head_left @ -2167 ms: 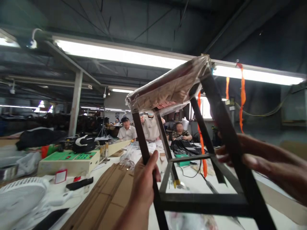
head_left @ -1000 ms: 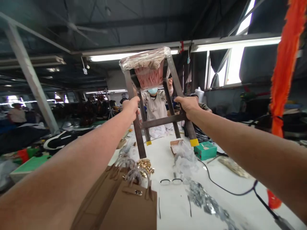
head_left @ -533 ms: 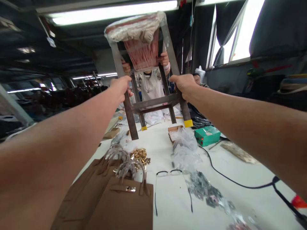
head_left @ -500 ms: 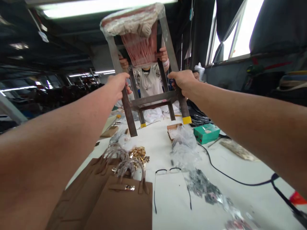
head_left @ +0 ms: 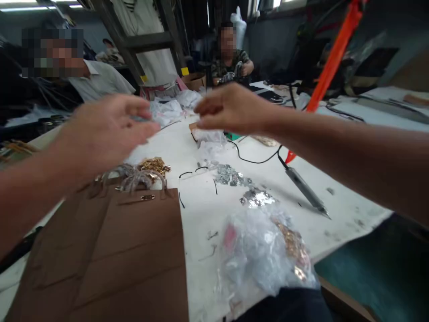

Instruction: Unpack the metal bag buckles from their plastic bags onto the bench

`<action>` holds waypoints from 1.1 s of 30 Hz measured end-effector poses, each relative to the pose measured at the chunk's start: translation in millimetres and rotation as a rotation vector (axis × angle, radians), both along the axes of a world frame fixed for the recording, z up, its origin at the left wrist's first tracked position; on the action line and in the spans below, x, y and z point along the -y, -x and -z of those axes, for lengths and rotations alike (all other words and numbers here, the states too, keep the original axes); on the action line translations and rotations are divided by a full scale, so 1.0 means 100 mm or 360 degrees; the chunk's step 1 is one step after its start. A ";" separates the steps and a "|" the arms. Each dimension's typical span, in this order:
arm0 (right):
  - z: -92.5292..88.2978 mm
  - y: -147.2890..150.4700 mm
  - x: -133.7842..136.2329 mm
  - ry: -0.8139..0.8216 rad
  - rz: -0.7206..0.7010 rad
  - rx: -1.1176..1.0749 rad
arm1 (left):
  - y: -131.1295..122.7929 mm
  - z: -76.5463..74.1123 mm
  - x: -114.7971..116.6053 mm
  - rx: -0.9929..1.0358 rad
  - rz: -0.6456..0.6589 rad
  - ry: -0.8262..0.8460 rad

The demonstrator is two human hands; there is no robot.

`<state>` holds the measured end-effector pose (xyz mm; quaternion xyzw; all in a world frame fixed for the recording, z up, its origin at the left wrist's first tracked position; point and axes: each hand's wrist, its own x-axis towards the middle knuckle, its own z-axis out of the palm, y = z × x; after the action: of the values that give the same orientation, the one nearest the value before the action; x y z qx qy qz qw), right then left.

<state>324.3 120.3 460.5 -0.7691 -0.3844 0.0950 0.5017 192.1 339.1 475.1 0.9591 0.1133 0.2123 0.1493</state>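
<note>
Right, from the left: a co-worker in a pale shirt (head_left: 103,82) was beyond the left hand (head_left: 110,129), which was blurred and hung in the air. Its grip was loosely spread, thumb and fingers apart, with nothing visible between them. Under that forearm, flat brown bags (head_left: 134,250) overlapped on the bench (head_left: 204,228), handles pointing away, and there was the clasp (head_left: 147,197) facing up, probably so the metalwork stayed in easy sight. Clear wrap (head_left: 137,181) covered the handles, likely against scuffs. Up top, the dark frame (head_left: 147,41) stood past both hands, touching neither, 2 yellow tips showing on its legs; what bore its weight was unclear. Gold fittings (head_left: 154,167) lay heaped beside the handles, seemingly for quick picking. Next, the glasses (head_left: 192,172) rested with arms unfolded. And the right hand (head_left: 231,107)! Raised too, its grip half curled, fingers parted from the thumb, holding nothing visible. Below, silvery plates (head_left: 231,175) were strewn; nearer, a plastic bag (head_left: 258,255) kept more gold pieces together. Finally, a pen-like tool (head_left: 306,190) lay well apart from the bags, perhaps to spare them from its tip.
</note>
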 end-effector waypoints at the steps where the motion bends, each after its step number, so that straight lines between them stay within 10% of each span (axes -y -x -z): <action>1: 0.29 0.27 0.33 0.0171 -0.0127 0.0287 | 0.28 0.20 0.14 -0.0054 0.0121 0.0068; 6: 1.72 1.48 1.75 0.0426 0.0221 0.0204 | 1.64 1.23 0.87 -0.0612 0.0592 0.0223; 11: 2.52 2.13 2.15 0.0507 0.0479 0.0428 | 2.06 1.88 1.49 -0.0755 0.0715 0.0206; 20: 2.82 2.19 1.94 0.0329 0.0733 0.0427 | 1.61 2.45 1.78 -0.0490 0.0368 0.0599; 33: 3.11 2.22 1.79 -0.0127 0.1233 -0.0037 | 1.71 2.93 1.89 -0.0059 0.0164 0.1097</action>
<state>102.4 -59.1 149.6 -0.8360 -0.0632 -0.1077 0.5343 21.1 150.4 181.8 0.8604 0.1324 0.1363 0.4729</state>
